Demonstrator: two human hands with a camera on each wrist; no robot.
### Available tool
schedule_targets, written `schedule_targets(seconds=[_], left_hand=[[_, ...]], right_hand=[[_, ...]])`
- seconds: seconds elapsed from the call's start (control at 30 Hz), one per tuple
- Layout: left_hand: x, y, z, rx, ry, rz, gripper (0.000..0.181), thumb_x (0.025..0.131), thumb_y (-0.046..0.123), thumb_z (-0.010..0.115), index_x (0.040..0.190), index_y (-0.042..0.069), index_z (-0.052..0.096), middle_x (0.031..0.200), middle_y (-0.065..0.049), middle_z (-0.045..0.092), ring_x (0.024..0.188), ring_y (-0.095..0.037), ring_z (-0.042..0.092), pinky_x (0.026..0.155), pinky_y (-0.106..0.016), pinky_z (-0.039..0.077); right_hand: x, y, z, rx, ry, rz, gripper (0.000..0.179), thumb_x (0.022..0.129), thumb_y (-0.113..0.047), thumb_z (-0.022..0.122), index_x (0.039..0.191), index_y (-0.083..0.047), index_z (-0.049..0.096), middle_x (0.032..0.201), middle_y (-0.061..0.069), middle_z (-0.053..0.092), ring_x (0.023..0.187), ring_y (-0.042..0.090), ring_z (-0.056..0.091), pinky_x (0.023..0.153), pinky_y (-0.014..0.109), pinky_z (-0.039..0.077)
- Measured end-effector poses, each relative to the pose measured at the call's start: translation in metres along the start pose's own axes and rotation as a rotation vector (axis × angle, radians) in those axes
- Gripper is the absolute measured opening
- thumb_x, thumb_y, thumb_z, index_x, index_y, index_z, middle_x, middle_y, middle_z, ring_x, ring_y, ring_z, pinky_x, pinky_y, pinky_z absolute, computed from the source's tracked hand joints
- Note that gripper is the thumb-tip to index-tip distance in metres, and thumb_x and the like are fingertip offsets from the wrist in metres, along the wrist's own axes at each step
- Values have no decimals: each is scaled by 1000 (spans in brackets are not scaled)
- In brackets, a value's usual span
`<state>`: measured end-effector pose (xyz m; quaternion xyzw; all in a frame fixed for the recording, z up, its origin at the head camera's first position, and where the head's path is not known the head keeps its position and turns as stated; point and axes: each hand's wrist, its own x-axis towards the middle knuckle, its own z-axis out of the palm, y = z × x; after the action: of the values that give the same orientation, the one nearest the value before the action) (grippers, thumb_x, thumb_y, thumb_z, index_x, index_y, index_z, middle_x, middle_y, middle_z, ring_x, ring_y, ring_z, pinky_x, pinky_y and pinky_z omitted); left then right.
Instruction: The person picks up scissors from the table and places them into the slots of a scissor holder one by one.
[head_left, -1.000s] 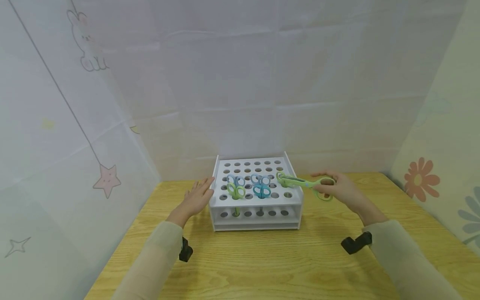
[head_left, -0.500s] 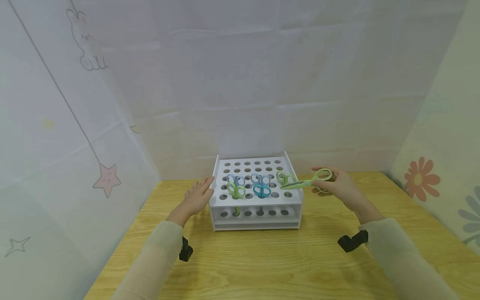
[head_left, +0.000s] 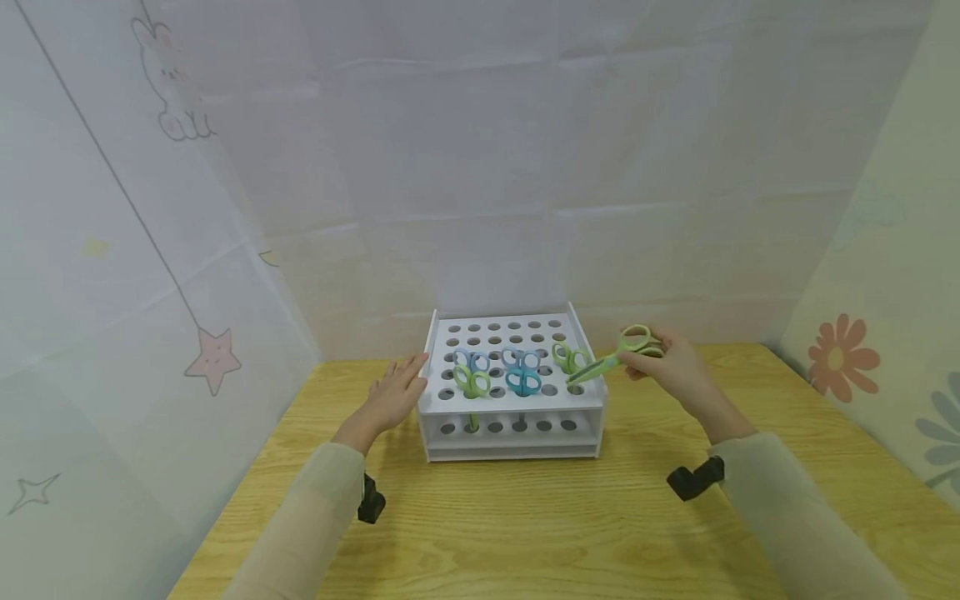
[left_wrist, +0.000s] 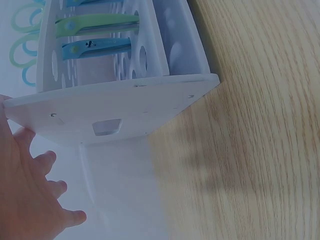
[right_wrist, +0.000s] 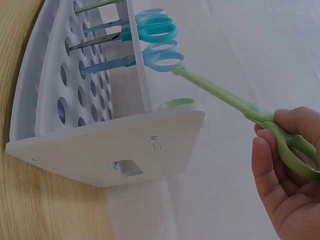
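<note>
Green scissors [head_left: 600, 367] are pinched near their handles by my right hand [head_left: 663, 362], blades tilted down and left over the rack's front right corner. In the right wrist view the tip of the held scissors [right_wrist: 215, 90] appears above the rack top. The white rack [head_left: 510, 408] has rows of round holes on two levels. My left hand [head_left: 393, 392] touches its left side with fingers straight. Standing in the holes are green scissors [head_left: 472, 382] and teal scissors [head_left: 523, 382] in front, two light blue pairs [head_left: 521, 358] behind them, and another green pair [head_left: 567, 357] at right.
A wooden table [head_left: 510, 525] carries the rack, with bare wood in front and on both sides. A pale cloth wall [head_left: 495, 192] rises right behind the rack. Printed cloths also stand at left and right.
The held scissors have swung from nearly level to tip-down, their handles rising. My right hand has shifted slightly left. The left hand and the rack stay in place.
</note>
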<state>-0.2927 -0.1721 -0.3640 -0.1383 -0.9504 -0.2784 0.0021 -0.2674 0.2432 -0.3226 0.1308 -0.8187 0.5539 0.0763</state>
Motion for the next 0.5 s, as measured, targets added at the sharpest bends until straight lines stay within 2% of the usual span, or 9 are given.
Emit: schedule_targets(seconds=[0.2,0.4,0.5], left_hand=[[-1,1,0,0,-4,-1,52,99,33,24,149,21,18,152,-8,11,136,-38,-2,99,-66,-1],[-2,2,-1,-4,2,-1,52,99,33,24,149,21,19,152,-9,12,136,-39,-1,99,-66,-2],[-1,2,-1,-5,5,3,52,99,32,24,149,20,19,152,-9,12,136,-39,-1,98,-66,-2]], right_hand=[[2,-4,2,-59,-2,3,43,86,-25,66,118,1,53,83,8,64,72,17,63,67,28,52],[6,-1,2,-44,-16,6,41,87,-22,64,119,2,53,85,15,63,72,17,62,68,28,51],[8,0,2,-36,-16,1,41,87,-21,64,120,2,53,84,13,63,72,16,62,69,27,51]])
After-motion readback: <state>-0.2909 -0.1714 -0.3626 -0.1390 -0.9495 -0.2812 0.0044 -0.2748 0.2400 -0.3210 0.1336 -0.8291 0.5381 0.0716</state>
